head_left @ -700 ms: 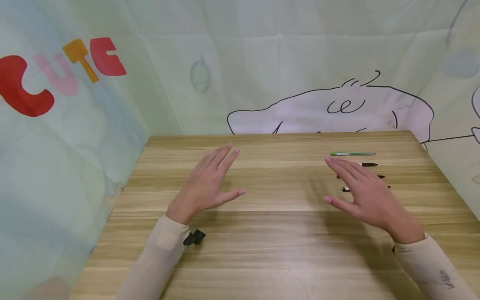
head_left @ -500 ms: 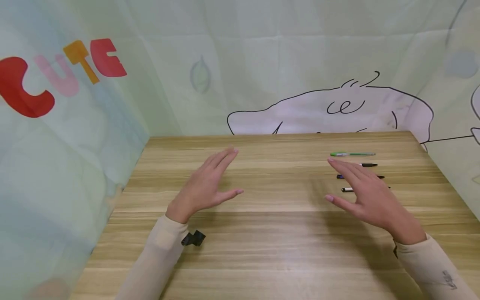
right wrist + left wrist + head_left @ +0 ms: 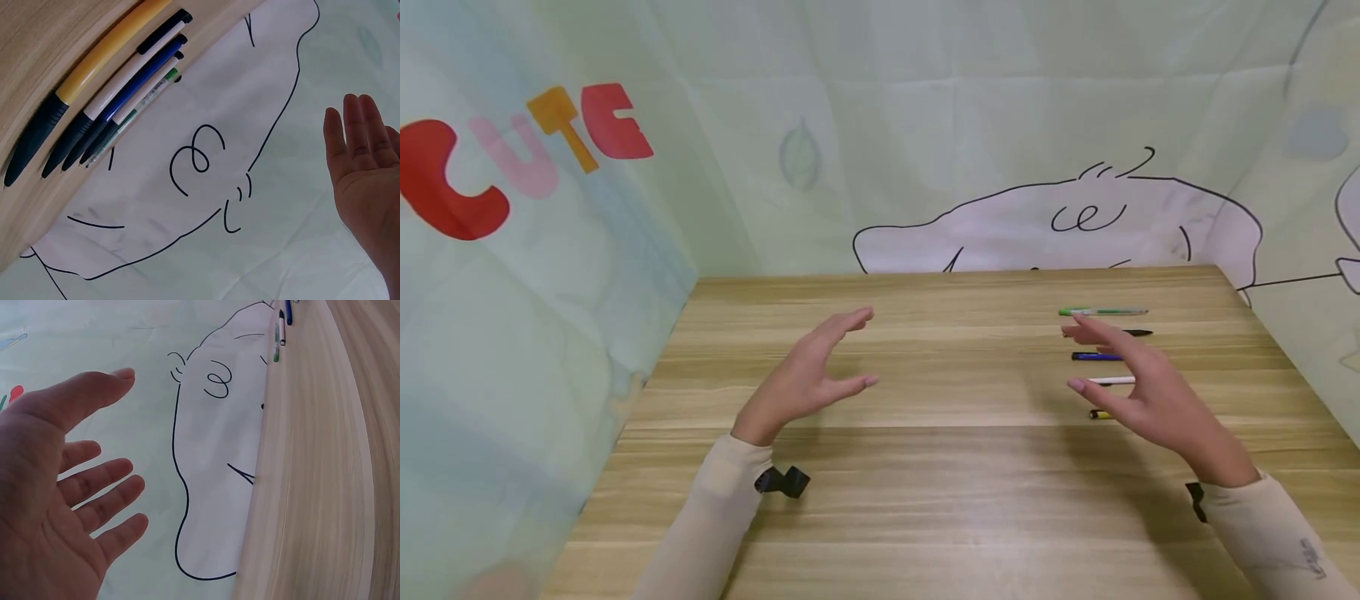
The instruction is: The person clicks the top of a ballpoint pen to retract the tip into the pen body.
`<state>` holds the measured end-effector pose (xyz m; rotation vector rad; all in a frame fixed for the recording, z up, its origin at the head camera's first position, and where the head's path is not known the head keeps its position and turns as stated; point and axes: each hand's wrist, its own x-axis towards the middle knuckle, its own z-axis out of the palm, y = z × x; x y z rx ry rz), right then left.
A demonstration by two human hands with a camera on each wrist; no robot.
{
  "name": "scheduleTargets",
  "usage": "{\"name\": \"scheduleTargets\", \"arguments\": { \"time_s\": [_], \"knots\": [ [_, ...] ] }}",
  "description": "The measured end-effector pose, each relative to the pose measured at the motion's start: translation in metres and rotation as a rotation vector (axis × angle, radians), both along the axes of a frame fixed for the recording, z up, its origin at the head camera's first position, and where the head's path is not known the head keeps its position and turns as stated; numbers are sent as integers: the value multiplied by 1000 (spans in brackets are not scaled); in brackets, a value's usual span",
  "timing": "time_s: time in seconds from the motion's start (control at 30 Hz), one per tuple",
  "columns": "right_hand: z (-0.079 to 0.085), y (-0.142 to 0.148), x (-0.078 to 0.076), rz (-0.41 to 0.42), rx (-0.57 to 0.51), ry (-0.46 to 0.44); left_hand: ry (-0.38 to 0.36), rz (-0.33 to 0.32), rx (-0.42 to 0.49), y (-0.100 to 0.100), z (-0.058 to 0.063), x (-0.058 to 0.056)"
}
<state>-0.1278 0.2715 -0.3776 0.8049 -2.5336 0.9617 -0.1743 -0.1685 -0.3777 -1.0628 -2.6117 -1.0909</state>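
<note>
My left hand (image 3: 801, 379) is held over the left half of the wooden table (image 3: 940, 500), fingers and thumb apart, holding nothing. Across from it, my right hand (image 3: 1161, 408) hovers over a column of pens, its thumb and fingers spread with nothing between them. From back to front lie a green pen (image 3: 1103, 312), a pen with a black tip (image 3: 1138, 332), a blue pen (image 3: 1093, 357), a white pen (image 3: 1108, 380) and a yellow pen (image 3: 1099, 413). The right hand partly hides most of them in the head view; the right wrist view shows the yellow pen (image 3: 112, 53) with a dark grip.
A printed cloth (image 3: 737, 150) with cartoon outlines and coloured letters hangs behind the table and along its left side. A small black device (image 3: 784, 482) sits at the left sleeve cuff, another black piece (image 3: 1197, 502) at the right cuff.
Both hands have turned so their thumb sides face up more, with the fingers a little more bent. The right hand has shifted slightly right, and the yellow pen now shows beneath it.
</note>
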Motion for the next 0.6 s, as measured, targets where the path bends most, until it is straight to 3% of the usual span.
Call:
{"name": "scheduleTargets", "arguments": {
  "time_s": [0.23, 0.4, 0.6],
  "knots": [
    [-1, 7, -3, 11, -105, -114, -154, -25, 111, -1, -2, 0],
    [-2, 12, -4, 4, -155, -193, -181, -22, 122, -3, -2, 1],
    [-2, 19, -10, 63, -256, -241, -201, -30, 134, -4, -1, 1]
  ]
}}
